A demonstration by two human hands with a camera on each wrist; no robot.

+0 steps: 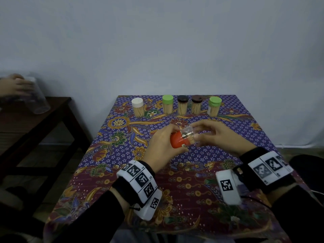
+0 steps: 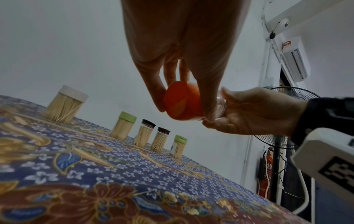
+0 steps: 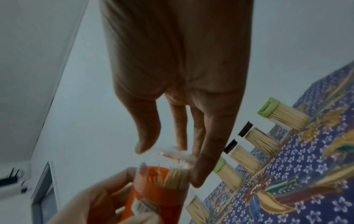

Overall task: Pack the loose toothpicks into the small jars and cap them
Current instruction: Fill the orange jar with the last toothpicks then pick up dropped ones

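Left table [image 1: 57, 104] edge; blurred hand [image 1: 14, 86]

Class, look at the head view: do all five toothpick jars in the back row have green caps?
No. Only two jars have green caps; two have dark brown caps, and one has a white cap.

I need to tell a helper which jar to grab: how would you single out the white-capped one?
Look at the row of five capped toothpick jars along the far edge of the patterned tablecloth. The white-capped jar stands at its left end, the only white cap.
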